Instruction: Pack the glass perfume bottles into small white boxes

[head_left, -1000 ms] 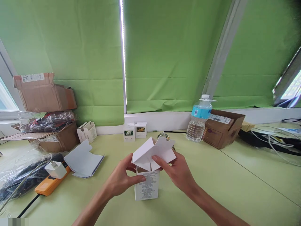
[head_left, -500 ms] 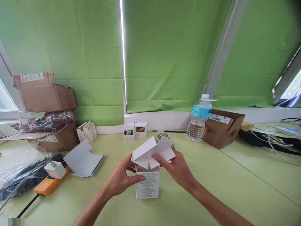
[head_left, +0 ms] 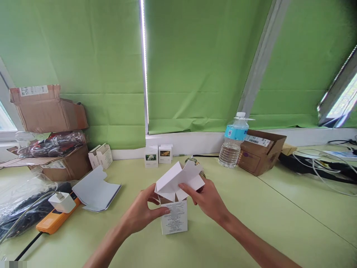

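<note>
A small white carton (head_left: 174, 220) printed with dark text stands upright on the table in front of me, its top open. My left hand (head_left: 141, 210) grips it from the left, thumb on the printed face and fingers behind. My right hand (head_left: 208, 196) pinches a folded white card piece (head_left: 182, 179), thumb on top. The card lies tilted over the carton's mouth, its lower flaps at the rim, and hides most of the opening. Behind it, a shiny glass-like object (head_left: 192, 160) shows only in part.
Two small picture boxes (head_left: 151, 158) stand by the wall. To the left lie folded white sheets (head_left: 97, 190), an orange power strip (head_left: 55, 219) and stacked brown cartons (head_left: 67, 163). On the right are a water bottle (head_left: 231, 149), a brown box (head_left: 256, 156) and cables (head_left: 320, 167).
The view has shifted slightly, so the surroundings sit a little further left. Both hands keep their holds, and the card stays tilted over the carton with hardly any movement.
</note>
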`<act>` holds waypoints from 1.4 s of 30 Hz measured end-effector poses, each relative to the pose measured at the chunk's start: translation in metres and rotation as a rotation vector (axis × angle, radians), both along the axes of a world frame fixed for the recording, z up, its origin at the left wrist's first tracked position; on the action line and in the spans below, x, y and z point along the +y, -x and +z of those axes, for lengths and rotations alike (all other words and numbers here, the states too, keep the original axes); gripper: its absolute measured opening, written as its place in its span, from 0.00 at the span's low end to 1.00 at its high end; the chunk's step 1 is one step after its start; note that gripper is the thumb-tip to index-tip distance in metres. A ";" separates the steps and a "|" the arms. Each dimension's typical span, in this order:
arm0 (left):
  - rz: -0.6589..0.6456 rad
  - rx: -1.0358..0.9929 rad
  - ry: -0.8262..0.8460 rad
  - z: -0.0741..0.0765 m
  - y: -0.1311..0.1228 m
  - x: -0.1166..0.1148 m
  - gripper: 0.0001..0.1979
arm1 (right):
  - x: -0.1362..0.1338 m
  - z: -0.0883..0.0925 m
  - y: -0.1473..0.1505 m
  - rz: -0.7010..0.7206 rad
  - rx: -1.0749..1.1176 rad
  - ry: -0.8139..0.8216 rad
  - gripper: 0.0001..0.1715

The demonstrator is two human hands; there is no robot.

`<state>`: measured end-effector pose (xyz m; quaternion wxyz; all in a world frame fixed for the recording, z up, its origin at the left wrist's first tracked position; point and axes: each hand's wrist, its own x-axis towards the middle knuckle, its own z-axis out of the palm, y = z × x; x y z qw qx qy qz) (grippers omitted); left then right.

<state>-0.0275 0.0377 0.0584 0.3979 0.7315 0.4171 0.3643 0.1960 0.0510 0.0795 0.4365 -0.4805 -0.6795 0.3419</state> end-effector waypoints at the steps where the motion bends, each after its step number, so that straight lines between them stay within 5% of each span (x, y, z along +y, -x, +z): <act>1: 0.004 0.002 -0.013 0.000 0.000 0.000 0.20 | 0.002 0.002 -0.003 0.006 -0.026 -0.016 0.19; 10: 0.038 0.019 -0.170 -0.004 -0.003 0.001 0.09 | 0.006 0.016 -0.015 0.083 -0.104 -0.003 0.19; 22: 0.136 0.089 -0.146 -0.007 -0.003 -0.001 0.17 | 0.007 0.013 -0.013 0.067 -0.142 -0.034 0.16; 30: 0.121 0.190 -0.269 -0.003 -0.003 -0.002 0.09 | 0.001 0.012 -0.010 0.037 -0.309 -0.110 0.15; 42: 0.142 0.106 -0.134 -0.003 -0.002 -0.006 0.15 | -0.001 0.019 -0.012 0.037 -0.283 -0.146 0.17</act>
